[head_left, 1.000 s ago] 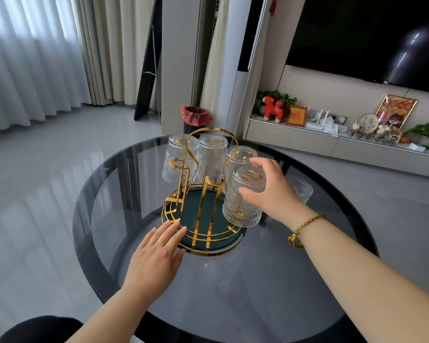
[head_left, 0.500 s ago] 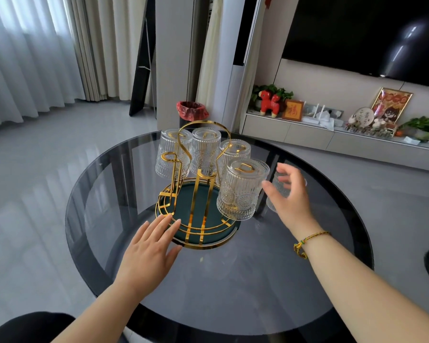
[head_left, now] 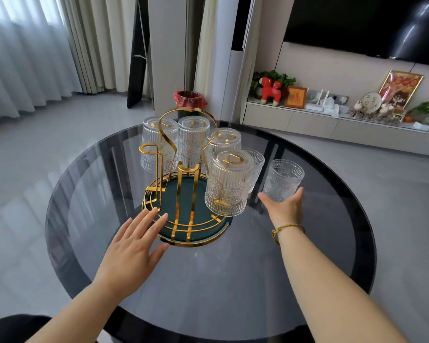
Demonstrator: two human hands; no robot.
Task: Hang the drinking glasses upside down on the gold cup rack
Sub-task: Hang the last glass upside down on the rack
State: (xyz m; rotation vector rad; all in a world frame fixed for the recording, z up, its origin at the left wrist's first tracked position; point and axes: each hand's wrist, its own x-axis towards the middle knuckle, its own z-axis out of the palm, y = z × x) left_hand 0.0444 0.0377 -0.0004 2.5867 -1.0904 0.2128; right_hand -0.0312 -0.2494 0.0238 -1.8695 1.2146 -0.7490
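Your left hand [head_left: 131,246] has its fingers [head_left: 144,219] spread flat and held loosely together, tips resting at the near-left rim of the gold cup rack [head_left: 183,194] on the dark glass table [head_left: 208,280]. Just past those fingertips stands a bare gold prong [head_left: 150,154], with nothing hung on it. Your right hand [head_left: 282,209] is wrapped low around the upright glass [head_left: 284,179], thumb on its left side and fingers curled behind it on the right; whether the glass is lifted or still standing on the table cannot be told. Between your two hands, just left of your right thumb, the nearest hung glass [head_left: 229,184] sits mouth down on its prong, tilted outward. Beyond it, farther from your fingers, three more inverted glasses [head_left: 193,142] ring the rack's tall looped handle [head_left: 187,115], and another glass [head_left: 255,167] shows partly behind the nearest hung one. A braided bracelet [head_left: 286,230] circles your right wrist.
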